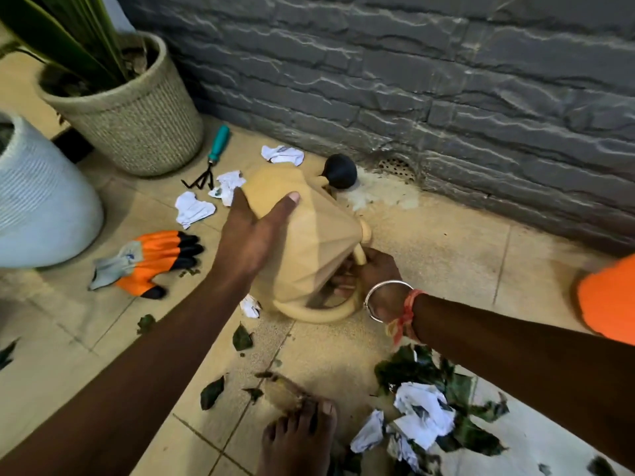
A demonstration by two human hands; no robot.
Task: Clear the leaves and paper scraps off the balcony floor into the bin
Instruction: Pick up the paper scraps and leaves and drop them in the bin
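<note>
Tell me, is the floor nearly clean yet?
Not yet. A pile of leaves and paper looks gathered. The left hand rests on the watering can, the right hand grips its handle. Paper scraps near the wall and loose leaves still need picking up.

Two forearms, both bare right to the frame edge. Bare left hand (251, 242), bare wrist behind it. At the wrist of the right hand (374, 273): a thin, round, silver-coloured metal bangle (368, 305), sitting loose, catching light. Just behind it on the forearm side, a red-orange thread band (407, 310), several strands, knotted, pale frayed ends hanging down. One foot (299, 438) at bottom centre, bare, toes showing.
</note>
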